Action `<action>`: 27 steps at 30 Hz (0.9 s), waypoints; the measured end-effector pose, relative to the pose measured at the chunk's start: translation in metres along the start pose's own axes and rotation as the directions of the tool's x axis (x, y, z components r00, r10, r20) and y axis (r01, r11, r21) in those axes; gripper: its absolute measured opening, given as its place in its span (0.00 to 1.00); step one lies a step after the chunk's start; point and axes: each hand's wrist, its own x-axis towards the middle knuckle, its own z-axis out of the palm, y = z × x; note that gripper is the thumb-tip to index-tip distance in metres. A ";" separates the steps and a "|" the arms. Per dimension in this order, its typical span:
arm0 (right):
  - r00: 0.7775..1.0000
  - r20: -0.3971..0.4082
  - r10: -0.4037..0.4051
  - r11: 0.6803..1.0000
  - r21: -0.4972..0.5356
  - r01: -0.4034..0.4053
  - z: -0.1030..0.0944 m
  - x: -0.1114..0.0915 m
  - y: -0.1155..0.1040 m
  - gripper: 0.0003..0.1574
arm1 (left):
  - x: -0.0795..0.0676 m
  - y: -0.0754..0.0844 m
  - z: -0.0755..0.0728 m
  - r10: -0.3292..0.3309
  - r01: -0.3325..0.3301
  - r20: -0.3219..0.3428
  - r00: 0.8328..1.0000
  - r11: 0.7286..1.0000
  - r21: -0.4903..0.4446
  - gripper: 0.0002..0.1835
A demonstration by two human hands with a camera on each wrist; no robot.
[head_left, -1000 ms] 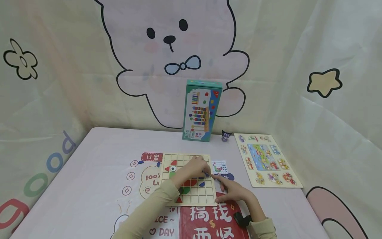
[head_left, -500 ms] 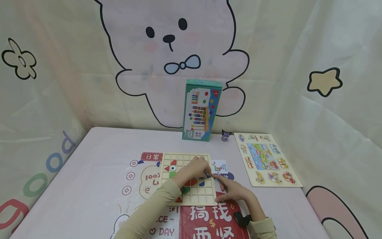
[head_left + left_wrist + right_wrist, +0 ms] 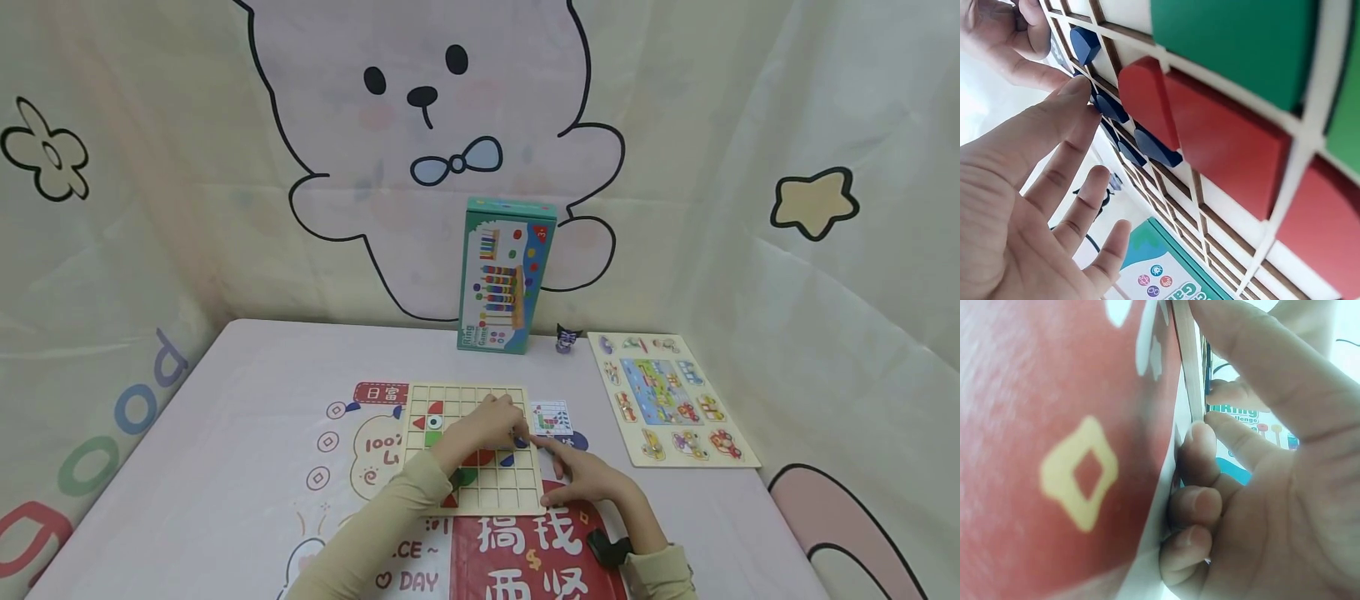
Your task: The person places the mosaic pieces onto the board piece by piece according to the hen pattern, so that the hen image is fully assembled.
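A pale wooden grid board (image 3: 504, 500) lies on the table with coloured pieces set in its squares. My left hand (image 3: 489, 423) reaches across it to the right edge. There, in the left wrist view, its thumb and index finger pinch a small dark blue piece (image 3: 1094, 95), mostly hidden by the fingertips. Other blue pieces (image 3: 1155, 148), a red piece (image 3: 1229, 144) and a green piece (image 3: 1235, 44) sit nearby. My right hand (image 3: 592, 482) rests at the board's right side, index finger extended towards the left fingertips and thumb touching near the lower corner.
A small pattern card (image 3: 552, 417) lies just right of the board. Farther back stand a green toy box (image 3: 506, 279) and a small purple figurine (image 3: 567, 338). A picture puzzle board (image 3: 652, 457) lies at the right. Printed curtains enclose the table (image 3: 225, 467).
Both hands stay at the board's right edge, with hardly any movement. The head view has shifted very slightly.
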 end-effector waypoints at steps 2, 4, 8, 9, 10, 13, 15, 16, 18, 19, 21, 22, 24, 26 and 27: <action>1.000 0.001 -0.003 1.000 -0.002 0.003 -0.001 0.000 0.000 0.55 | -0.001 0.000 -0.001 0.007 -0.007 -0.007 1.000 1.000 0.002 0.09; 1.000 0.001 -0.006 1.000 -0.009 0.006 -0.001 0.000 0.000 0.55 | -0.003 -0.001 -0.002 0.010 -0.010 -0.019 1.000 1.000 0.000 0.09; 1.000 0.000 -0.010 1.000 -0.019 0.010 -0.001 0.000 0.000 0.55 | -0.008 -0.003 -0.003 0.006 -0.007 -0.045 0.999 1.000 -0.018 0.09; 1.000 0.001 -0.009 1.000 -0.020 0.010 -0.001 0.000 0.000 0.55 | -0.009 -0.003 -0.003 0.005 -0.006 -0.050 0.999 1.000 -0.022 0.09; 1.000 0.001 -0.010 1.000 -0.022 0.010 -0.001 0.000 -0.001 0.55 | -0.011 -0.004 -0.003 0.002 -0.004 -0.056 0.998 1.000 -0.030 0.09; 1.000 0.000 -0.013 1.000 -0.019 0.013 -0.001 -0.001 -0.001 0.55 | -0.016 -0.005 -0.003 -0.005 0.002 -0.068 0.998 0.999 -0.046 0.09; 1.000 -0.002 -0.015 1.000 -0.017 0.015 -0.001 -0.001 -0.001 0.55 | -0.020 -0.005 -0.004 -0.015 0.011 -0.075 0.997 0.998 -0.055 0.09; 1.000 -0.001 -0.017 1.000 -0.015 0.017 -0.001 -0.001 -0.002 0.55 | -0.021 -0.006 -0.004 -0.021 0.016 -0.082 0.996 0.998 -0.061 0.09; 1.000 -0.001 -0.017 1.000 -0.013 0.017 -0.001 -0.001 -0.002 0.55 | -0.025 -0.007 -0.005 -0.032 0.025 -0.097 0.995 0.997 -0.066 0.09; 1.000 0.000 -0.018 1.000 -0.013 0.018 -0.001 -0.001 -0.002 0.55 | -0.027 -0.007 -0.006 -0.038 0.031 -0.108 0.993 0.997 -0.066 0.10; 1.000 -0.001 -0.019 1.000 -0.013 0.019 -0.001 -0.001 -0.002 0.55 | -0.031 -0.009 -0.008 -0.046 0.037 -0.125 0.991 0.997 -0.074 0.10; 1.000 -0.001 -0.019 1.000 -0.013 0.018 -0.001 -0.001 -0.001 0.55 | -0.033 -0.010 -0.009 -0.050 0.040 -0.132 0.990 0.996 -0.080 0.10; 1.000 -0.003 -0.021 1.000 -0.013 0.021 -0.001 0.000 -0.001 0.55 | -0.037 -0.013 -0.011 -0.062 0.048 -0.140 0.988 0.994 -0.098 0.09; 1.000 -0.005 -0.024 1.000 -0.015 0.024 0.000 0.000 0.000 0.55 | -0.042 -0.016 -0.013 -0.071 0.053 -0.150 0.986 0.991 -0.120 0.09; 1.000 -0.005 -0.024 1.000 -0.015 0.024 0.000 0.000 0.000 0.54 | -0.044 -0.018 -0.013 -0.076 0.056 -0.158 0.984 0.990 -0.129 0.09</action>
